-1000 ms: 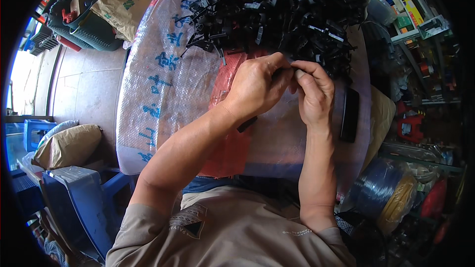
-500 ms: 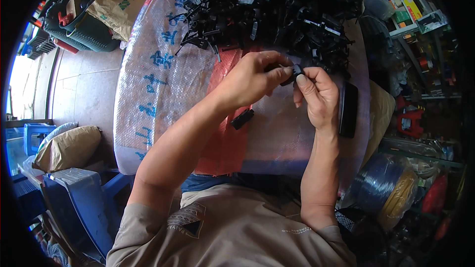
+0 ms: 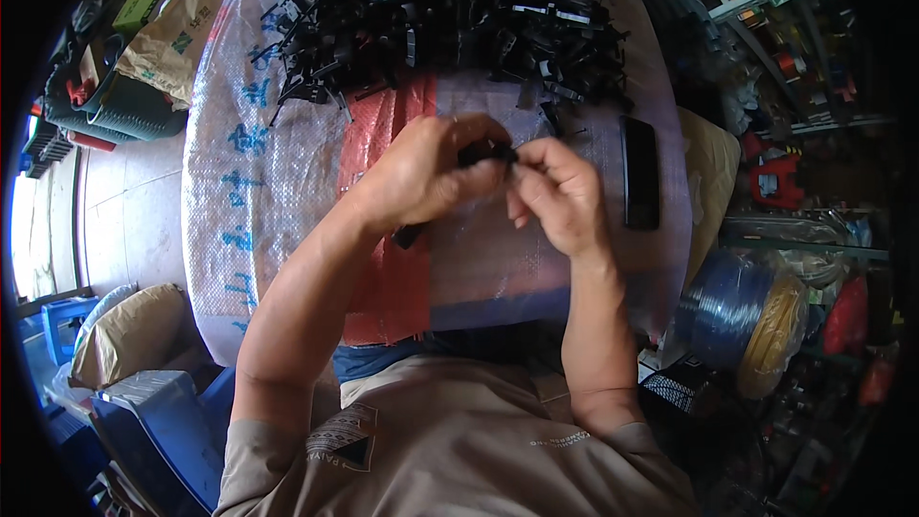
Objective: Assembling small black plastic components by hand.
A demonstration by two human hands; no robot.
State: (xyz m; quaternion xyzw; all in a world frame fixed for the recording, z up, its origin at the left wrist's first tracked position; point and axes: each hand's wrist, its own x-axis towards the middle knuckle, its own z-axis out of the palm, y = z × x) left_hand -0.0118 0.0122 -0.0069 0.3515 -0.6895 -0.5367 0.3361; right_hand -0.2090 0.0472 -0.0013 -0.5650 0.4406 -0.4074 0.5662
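A small black plastic part is between my two hands, over the middle of the woven plastic sheet. My left hand wraps its fingers round the part and hides much of it. With thumb and forefinger, my right hand pinches the part's right end; the exact detail there is blurred. Another black plastic part lies on the sheet's red stripe, partly covered by my left hand. Beyond my hands spreads a big heap of similar black plastic parts, some with thin prongs.
A black phone-like slab lies right of my right hand. Blue plastic stools or bins and a tan sack stand at the left. On the right are a wrapped coil, a red stool-like item and crowded shelves.
Both hands sit further left and slightly lower in the picture, still together on the black part. The whole scene has shifted left too, and my left hand now partly covers the loose part.
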